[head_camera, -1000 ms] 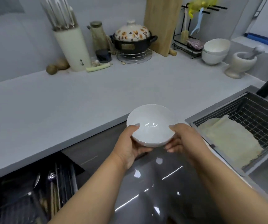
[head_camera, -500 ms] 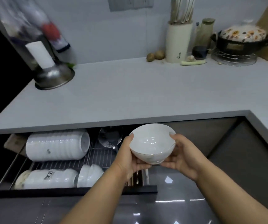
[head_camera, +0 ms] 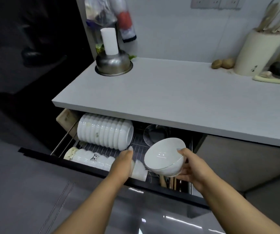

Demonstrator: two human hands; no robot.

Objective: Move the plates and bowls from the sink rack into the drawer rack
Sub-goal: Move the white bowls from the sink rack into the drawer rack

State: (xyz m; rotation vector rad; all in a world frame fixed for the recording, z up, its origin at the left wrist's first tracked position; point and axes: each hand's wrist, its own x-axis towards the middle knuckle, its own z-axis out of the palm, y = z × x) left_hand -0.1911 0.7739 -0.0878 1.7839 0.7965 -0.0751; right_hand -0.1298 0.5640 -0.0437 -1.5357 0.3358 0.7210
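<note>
My right hand (head_camera: 190, 168) grips a white bowl (head_camera: 164, 157), tilted on its side, above the right part of the open drawer rack (head_camera: 140, 146). My left hand (head_camera: 123, 162) has left the bowl and reaches down onto the front row of small white bowls (head_camera: 92, 159) lying on their sides; its fingers look fairly straight and touch the end of that row. A back row of larger white bowls (head_camera: 104, 133) lies stacked on its side. The sink rack is out of view.
The drawer's dark front panel (head_camera: 85, 168) juts out under the grey countertop (head_camera: 169, 97). A glass dish (head_camera: 155, 134) stands behind the held bowl; utensils (head_camera: 171, 182) fill the right compartment. A steel bowl (head_camera: 113, 64), potatoes (head_camera: 222, 63) and a knife holder (head_camera: 257, 53) sit on the counter.
My view swung left from the sink to the drawer. The bowl came down over the rack. My left hand let go of it and moved onto the front row of bowls.
</note>
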